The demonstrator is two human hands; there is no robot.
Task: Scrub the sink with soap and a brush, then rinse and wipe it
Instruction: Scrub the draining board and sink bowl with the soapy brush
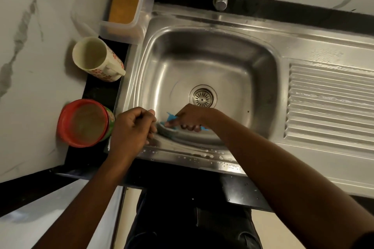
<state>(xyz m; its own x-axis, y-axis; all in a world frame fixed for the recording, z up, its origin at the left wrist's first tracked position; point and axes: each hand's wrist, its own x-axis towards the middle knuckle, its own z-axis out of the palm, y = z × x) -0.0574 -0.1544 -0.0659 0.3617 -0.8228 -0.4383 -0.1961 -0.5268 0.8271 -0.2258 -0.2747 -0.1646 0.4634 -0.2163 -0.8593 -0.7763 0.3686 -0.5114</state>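
I am pressing the blue cloth (172, 119) against the near wall of the sink (202, 70) with my right hand (191, 116), fingers curled round it, while my left hand (132, 126) is resting on the near-left rim, fingers curled and holding nothing. I judge that long, overlapping strokes toward the drain (203, 96) should work best.

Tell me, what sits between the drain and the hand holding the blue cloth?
Nothing: in the head view only bare, wet steel of the sink lies between the drain and the right hand gripping the blue cloth.
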